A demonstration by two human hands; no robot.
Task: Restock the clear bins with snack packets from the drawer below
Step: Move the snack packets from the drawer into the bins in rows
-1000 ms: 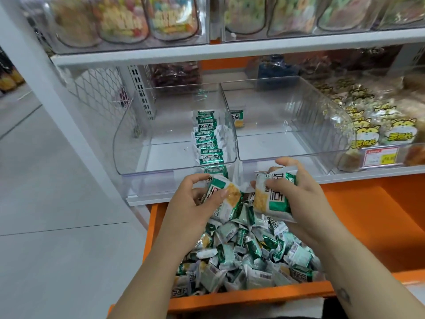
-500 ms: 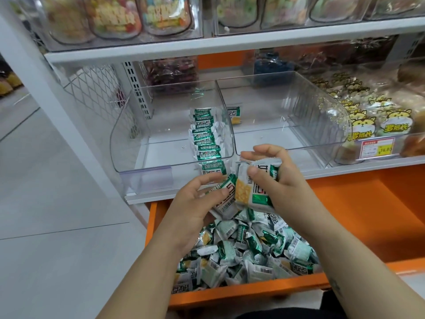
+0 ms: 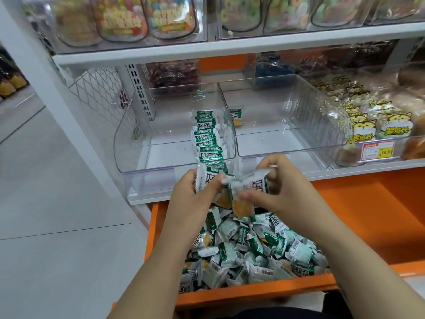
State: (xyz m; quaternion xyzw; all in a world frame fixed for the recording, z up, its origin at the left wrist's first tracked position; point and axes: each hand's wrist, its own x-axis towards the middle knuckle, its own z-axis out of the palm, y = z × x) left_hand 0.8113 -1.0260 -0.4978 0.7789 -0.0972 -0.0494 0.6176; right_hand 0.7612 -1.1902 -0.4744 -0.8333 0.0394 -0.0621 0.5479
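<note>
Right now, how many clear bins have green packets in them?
2. The left bin holds a row along its right wall; the middle bin holds one packet at its back-left corner.

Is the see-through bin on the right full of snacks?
No, the right clear bin is almost bare, with only one snack packet showing near its back left corner.
</note>
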